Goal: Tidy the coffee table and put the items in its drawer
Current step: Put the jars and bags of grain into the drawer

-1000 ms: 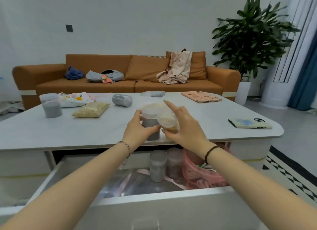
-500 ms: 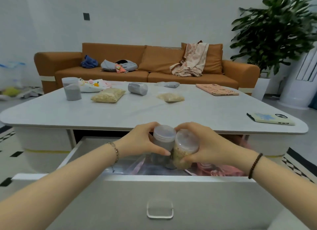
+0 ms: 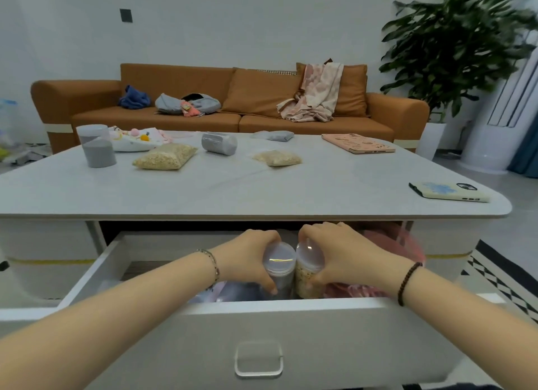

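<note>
Two grips inside the open white drawer (image 3: 334, 331): my left hand (image 3: 250, 253) is clasping the clear plastic jar of grey powder (image 3: 281, 263); my right hand (image 3: 343, 253) is clasping the clear plastic jar of pale grain (image 3: 305, 280) just beside it.

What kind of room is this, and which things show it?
Most likely a home living room: a long orange fabric sofa against the wall, a low white coffee table in front of it, and a large green potted plant beside the sofa.

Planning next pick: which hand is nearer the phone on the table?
Right. The right hand, on the grain jar, sits below-left of the phone; the left hand, on the grey jar, is farther left.
</note>
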`<move>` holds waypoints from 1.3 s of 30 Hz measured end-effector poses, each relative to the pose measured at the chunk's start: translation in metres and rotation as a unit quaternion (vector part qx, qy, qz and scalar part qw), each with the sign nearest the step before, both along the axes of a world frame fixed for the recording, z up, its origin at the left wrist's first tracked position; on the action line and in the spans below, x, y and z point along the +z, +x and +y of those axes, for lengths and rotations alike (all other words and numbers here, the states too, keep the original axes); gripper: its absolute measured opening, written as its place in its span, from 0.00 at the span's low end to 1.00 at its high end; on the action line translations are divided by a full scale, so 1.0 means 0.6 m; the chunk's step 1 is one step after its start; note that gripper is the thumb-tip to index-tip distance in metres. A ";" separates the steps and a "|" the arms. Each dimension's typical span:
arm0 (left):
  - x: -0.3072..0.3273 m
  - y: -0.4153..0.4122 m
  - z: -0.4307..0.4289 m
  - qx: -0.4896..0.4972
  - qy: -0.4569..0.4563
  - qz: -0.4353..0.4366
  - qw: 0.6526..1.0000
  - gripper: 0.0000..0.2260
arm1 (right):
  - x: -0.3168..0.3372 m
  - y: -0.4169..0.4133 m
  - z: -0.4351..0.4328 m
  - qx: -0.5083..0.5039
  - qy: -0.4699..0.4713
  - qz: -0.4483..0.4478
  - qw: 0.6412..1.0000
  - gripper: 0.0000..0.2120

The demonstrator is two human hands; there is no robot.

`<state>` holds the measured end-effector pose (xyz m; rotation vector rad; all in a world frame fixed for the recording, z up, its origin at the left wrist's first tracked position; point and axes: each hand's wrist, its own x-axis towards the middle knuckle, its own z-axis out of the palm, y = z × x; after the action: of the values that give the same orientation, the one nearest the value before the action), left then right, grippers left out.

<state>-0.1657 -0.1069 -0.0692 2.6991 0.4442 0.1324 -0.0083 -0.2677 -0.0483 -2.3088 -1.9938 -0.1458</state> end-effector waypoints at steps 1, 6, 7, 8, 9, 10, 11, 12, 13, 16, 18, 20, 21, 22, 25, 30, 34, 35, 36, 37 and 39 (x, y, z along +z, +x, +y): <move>0.000 0.001 0.001 -0.002 0.013 0.008 1.000 0.31 | -0.004 0.000 0.004 0.000 -0.008 -0.013 1.000 0.25; -0.008 0.007 -0.001 -0.004 0.040 0.023 0.999 0.33 | -0.009 -0.003 0.019 -0.012 -0.017 -0.085 0.996 0.24; -0.012 0.008 -0.001 -0.003 0.046 0.026 0.999 0.33 | -0.012 -0.002 0.022 -0.015 -0.016 -0.092 0.996 0.23; -0.015 0.009 -0.003 -0.002 0.050 0.027 0.998 0.33 | -0.014 -0.002 0.025 -0.015 -0.015 -0.100 0.995 0.23; -0.019 0.010 -0.002 0.001 0.052 0.025 0.998 0.34 | -0.018 -0.001 0.027 -0.013 -0.016 -0.108 0.994 0.24; -0.021 0.010 -0.002 0.002 0.053 0.020 0.998 0.35 | -0.019 -0.001 0.028 -0.012 -0.018 -0.118 0.993 0.25; -0.023 0.012 -0.001 0.004 0.050 0.014 0.999 0.36 | -0.021 -0.001 0.029 -0.012 -0.021 -0.125 0.992 0.25; -0.025 0.012 -0.001 0.006 0.045 0.009 0.999 0.36 | -0.022 -0.001 0.030 -0.012 -0.023 -0.130 0.991 0.26; -0.027 0.012 0.000 0.009 0.040 0.005 0.999 0.36 | -0.023 -0.001 0.031 -0.011 -0.025 -0.133 0.991 0.27; -0.030 0.014 -0.003 0.017 0.037 0.002 0.999 0.36 | -0.025 -0.003 0.031 -0.008 -0.031 -0.148 0.989 0.28; -0.030 0.015 -0.005 0.019 0.036 0.001 0.999 0.36 | -0.026 -0.004 0.030 -0.003 -0.029 -0.150 0.988 0.28; -0.027 0.015 -0.005 0.024 0.035 0.003 0.999 0.36 | -0.026 -0.005 0.030 0.002 -0.031 -0.151 0.988 0.30; -0.026 0.015 -0.004 0.028 0.030 0.004 0.999 0.36 | -0.025 -0.007 0.030 0.003 -0.035 -0.153 0.988 0.31; -0.026 0.014 -0.003 0.032 0.023 0.002 0.999 0.36 | -0.025 -0.008 0.031 0.003 -0.038 -0.157 0.987 0.32; -0.025 0.012 -0.001 0.037 0.005 -0.004 0.999 0.36 | -0.027 -0.010 0.031 0.002 -0.039 -0.169 0.985 0.31; -0.022 0.011 -0.004 0.032 -0.025 -0.005 0.999 0.36 | -0.028 -0.009 0.030 -0.002 -0.049 -0.154 0.987 0.28; -0.018 0.004 0.002 0.015 -0.062 -0.008 0.998 0.36 | -0.024 -0.004 0.024 0.007 -0.043 -0.091 0.995 0.26; -0.014 -0.001 0.004 0.014 -0.073 -0.011 0.997 0.36 | -0.023 -0.001 0.022 0.015 -0.042 -0.075 0.996 0.25; -0.011 -0.006 0.006 0.014 -0.083 -0.013 0.996 0.36 | -0.021 0.002 0.020 0.022 -0.045 -0.064 0.997 0.24; -0.008 -0.011 0.007 0.016 -0.091 -0.013 0.996 0.36 | -0.019 0.005 0.017 0.025 -0.049 -0.056 0.997 0.24; -0.005 -0.019 0.009 0.022 -0.107 -0.014 0.994 0.34 | -0.015 0.009 0.012 0.025 -0.054 -0.046 0.997 0.24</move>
<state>-0.1769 -0.1015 -0.0724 2.4763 0.4804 0.1273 -0.0031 -0.2603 -0.0574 -2.3541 -2.1532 -0.1483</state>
